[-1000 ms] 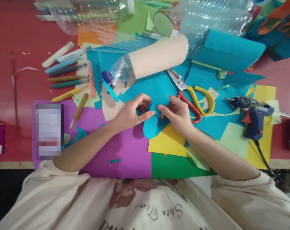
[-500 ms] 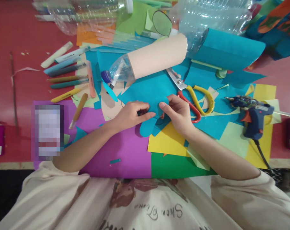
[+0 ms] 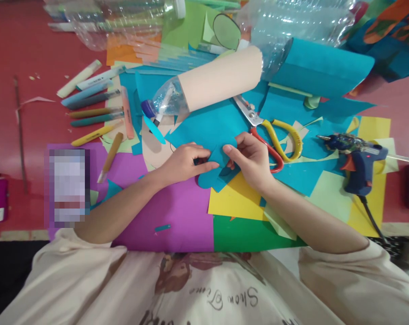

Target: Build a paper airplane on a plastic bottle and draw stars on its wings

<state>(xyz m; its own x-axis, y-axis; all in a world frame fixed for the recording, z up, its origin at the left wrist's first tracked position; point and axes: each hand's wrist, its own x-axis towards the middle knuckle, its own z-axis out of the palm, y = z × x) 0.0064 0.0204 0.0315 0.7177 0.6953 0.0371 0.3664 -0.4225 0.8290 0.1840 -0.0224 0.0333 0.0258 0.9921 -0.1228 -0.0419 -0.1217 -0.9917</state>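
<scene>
Between my two hands is a small cut piece of blue paper (image 3: 219, 156). My right hand (image 3: 253, 158) pinches its upper right edge between thumb and fingers. My left hand (image 3: 190, 163) has its thumb and curled fingers at the left edge of the piece, closed on it. A rounded blue paper shape (image 3: 208, 179) shows just below; whether it is joined to the held piece I cannot tell. Scissors (image 3: 258, 121) with red and yellow handles lie just beyond my right hand. A plastic bottle wrapped in pale pink paper (image 3: 221, 79) lies on its side farther back.
Several markers (image 3: 92, 95) lie at the left, above a blurred phone-like object (image 3: 69, 185). A blue glue gun (image 3: 358, 167) sits at the right with its cord toward me. A blue paper roll (image 3: 326, 67) and clear plastic bottles (image 3: 292, 22) are at the back. Purple paper (image 3: 170, 207) covers the near side.
The blue piece has tilted slightly between my fingers. Both hands stay in nearly the same place; the scene shifts only a little with the camera.
</scene>
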